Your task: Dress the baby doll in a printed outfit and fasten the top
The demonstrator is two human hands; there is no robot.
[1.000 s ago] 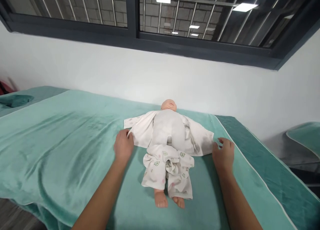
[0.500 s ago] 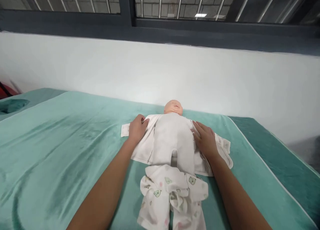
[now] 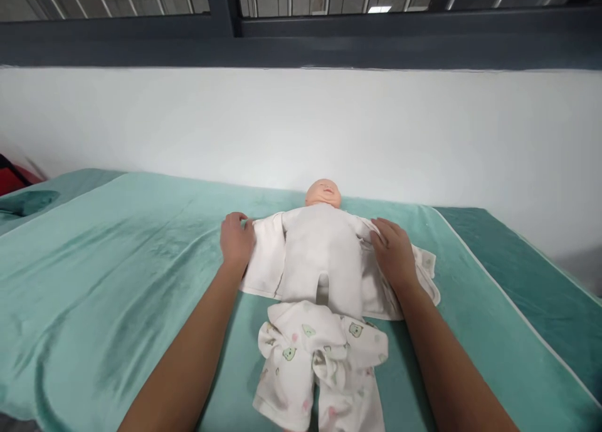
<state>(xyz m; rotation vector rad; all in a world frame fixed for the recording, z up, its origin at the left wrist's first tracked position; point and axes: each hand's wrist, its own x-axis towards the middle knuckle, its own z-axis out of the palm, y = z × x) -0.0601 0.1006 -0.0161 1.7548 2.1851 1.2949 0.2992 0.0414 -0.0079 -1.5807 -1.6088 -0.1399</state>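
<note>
A baby doll (image 3: pixel 323 250) lies on its back on the teal blanket (image 3: pixel 117 263), head toward the wall. A white jacket (image 3: pixel 263 263) is spread open under its cloth body. Printed white trousers (image 3: pixel 320 357) are bunched down around its legs. My left hand (image 3: pixel 236 241) curls over the jacket's left sleeve, fingers closed on the cloth. My right hand (image 3: pixel 394 253) lies flat on the jacket's right side beside the doll's shoulder, fingers stretched out.
The blanket covers a wide bed that reaches the white wall (image 3: pixel 301 131). A darker green strip (image 3: pixel 517 263) runs along the bed's right side. A dark window frame (image 3: pixel 301 37) is above. Something red (image 3: pixel 12 178) shows at the far left.
The left sleeve that lay spread out to the left is now gathered under my left hand, which shifted slightly left. My right hand stayed on the jacket's right side. The view tilted down a little.
</note>
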